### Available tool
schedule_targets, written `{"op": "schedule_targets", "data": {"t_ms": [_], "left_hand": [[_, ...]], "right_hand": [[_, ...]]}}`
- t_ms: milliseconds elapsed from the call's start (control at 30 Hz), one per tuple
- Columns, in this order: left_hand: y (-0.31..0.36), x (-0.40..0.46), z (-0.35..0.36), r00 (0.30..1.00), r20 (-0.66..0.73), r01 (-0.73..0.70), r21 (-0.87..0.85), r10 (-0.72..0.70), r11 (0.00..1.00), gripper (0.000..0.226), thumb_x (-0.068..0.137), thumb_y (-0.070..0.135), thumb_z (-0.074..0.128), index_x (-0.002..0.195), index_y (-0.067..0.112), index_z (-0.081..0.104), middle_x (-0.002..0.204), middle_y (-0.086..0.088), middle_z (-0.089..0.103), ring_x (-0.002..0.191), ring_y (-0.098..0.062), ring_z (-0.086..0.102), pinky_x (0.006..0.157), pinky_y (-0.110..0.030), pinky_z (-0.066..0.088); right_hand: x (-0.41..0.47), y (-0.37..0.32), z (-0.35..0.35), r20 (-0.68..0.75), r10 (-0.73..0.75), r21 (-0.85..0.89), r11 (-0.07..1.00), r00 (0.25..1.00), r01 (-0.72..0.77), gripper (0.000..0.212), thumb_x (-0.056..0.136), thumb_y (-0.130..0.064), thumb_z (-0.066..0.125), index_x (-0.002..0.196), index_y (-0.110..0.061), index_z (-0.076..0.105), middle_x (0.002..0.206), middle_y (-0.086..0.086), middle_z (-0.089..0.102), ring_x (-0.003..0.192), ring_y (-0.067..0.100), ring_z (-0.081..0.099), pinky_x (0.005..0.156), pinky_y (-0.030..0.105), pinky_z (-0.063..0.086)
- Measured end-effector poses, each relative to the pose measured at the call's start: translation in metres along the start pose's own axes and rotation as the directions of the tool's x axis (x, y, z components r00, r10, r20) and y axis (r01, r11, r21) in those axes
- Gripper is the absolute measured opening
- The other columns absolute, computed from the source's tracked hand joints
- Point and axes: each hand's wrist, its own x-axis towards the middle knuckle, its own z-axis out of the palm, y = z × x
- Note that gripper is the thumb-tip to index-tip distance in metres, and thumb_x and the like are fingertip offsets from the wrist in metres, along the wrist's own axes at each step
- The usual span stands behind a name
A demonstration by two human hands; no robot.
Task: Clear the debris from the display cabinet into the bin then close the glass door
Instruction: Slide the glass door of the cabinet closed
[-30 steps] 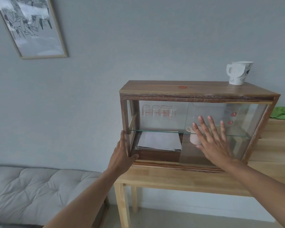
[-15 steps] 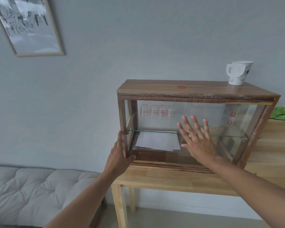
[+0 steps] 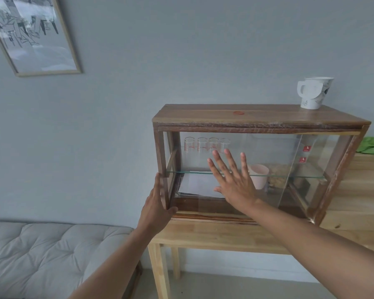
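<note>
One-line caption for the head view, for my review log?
Right hand flat on the cabinet's sliding glass door, left hand bracing the wooden frame.

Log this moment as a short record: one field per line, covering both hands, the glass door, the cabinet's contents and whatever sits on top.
left hand: braced on the cabinet's left front post
right hand: flat, fingers spread, palm on the glass door
door: sliding pane, right edge short of the right post
upper shelf: row of measuring glasses
lower level: stack of paper, pink cup, crumbly debris
on top: white paper cup
support: wooden table
</note>
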Motion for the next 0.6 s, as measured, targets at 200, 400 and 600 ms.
{"op": "schedule_targets", "data": {"t_ms": [200, 400, 600], "left_hand": [[-0.001, 0.001, 0.001, 1.000, -0.017, 0.009, 0.002, -0.009, 1.000, 0.141, 0.085, 0.025, 0.092, 0.161, 0.056, -0.022, 0.177, -0.001, 0.029, 0.150, -0.038, 0.048, 0.113, -0.064, 0.050], [-0.001, 0.002, 0.004, 0.999, -0.044, 0.021, -0.004, -0.021, 1.000, 0.142, 0.084, 0.024, 0.093, 0.161, 0.059, -0.020, 0.175, -0.001, 0.032, 0.148, -0.038, 0.050, 0.112, -0.064, 0.051], [-0.002, 0.001, 0.005, 0.998, -0.054, 0.014, -0.022, -0.015, 1.000, 0.143, 0.083, 0.025, 0.094, 0.160, 0.061, -0.021, 0.173, -0.001, 0.036, 0.147, -0.037, 0.051, 0.114, -0.061, 0.050]], "right_hand": [[0.004, -0.002, -0.003, 0.034, -0.010, -0.054, 0.998, 0.999, 0.012, 0.121, 0.086, -0.062, 0.076, 0.172, -0.017, 0.005, 0.181, 0.012, 0.000, 0.165, 0.042, -0.008, 0.125, 0.071, -0.015], [0.011, -0.008, -0.006, 0.028, -0.022, -0.067, 0.997, 0.999, 0.024, 0.119, 0.086, -0.066, 0.073, 0.172, -0.017, 0.006, 0.180, 0.012, 0.003, 0.164, 0.042, -0.002, 0.125, 0.070, -0.014], [0.029, -0.028, -0.006, -0.002, -0.050, -0.043, 0.998, 0.999, 0.050, 0.125, 0.084, -0.068, 0.074, 0.172, -0.016, 0.003, 0.180, 0.011, 0.000, 0.163, 0.040, -0.005, 0.126, 0.068, -0.019]]}}
